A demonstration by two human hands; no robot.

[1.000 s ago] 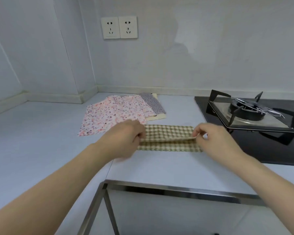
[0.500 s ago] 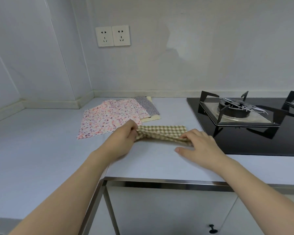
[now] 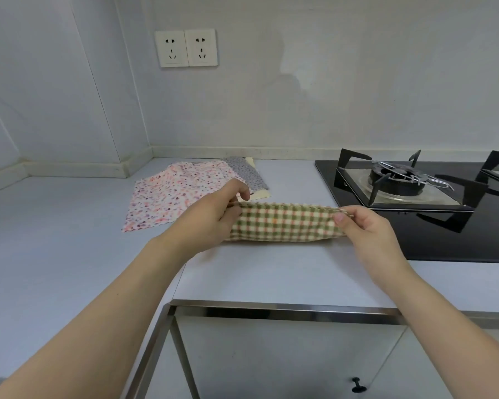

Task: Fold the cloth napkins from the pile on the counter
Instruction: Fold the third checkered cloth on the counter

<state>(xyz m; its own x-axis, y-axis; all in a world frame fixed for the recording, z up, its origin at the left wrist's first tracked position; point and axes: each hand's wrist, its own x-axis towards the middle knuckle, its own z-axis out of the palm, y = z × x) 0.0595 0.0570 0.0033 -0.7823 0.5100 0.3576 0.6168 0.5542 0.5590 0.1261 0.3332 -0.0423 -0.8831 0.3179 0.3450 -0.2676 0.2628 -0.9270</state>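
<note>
Green-and-cream checked cloth napkin [image 3: 283,224], folded into a long narrow band, lies across the middle of the pale grey desk [image 3: 55,254], just left of the black glass gas hob [image 3: 432,243]. The left hand [image 3: 213,217] pinches the band's far left corner between thumb and curled fingers, while the right hand [image 3: 366,228] pinches the far right corner in the same way, thumb on the near side of the cloth. The far edge is lifted slightly off the desk and drawn taut between the two hands; the near folded edge rests on the surface.

Beyond the left hand, farther back and to the left, sits the pile: a pink floral cloth napkin [image 3: 170,197] spread open on top, with a grey dotted cloth [image 3: 248,174] and a pale yellow cloth [image 3: 261,194] showing from under its right side. The pile sits close to the checked napkin; whether they touch is hidden by the left hand.

A white double wall socket [image 3: 185,48] is mounted on the far wall above the pile. At the near edge, a metal-trimmed cabinet front [image 3: 271,355] carries a small black knob [image 3: 357,385]
</note>
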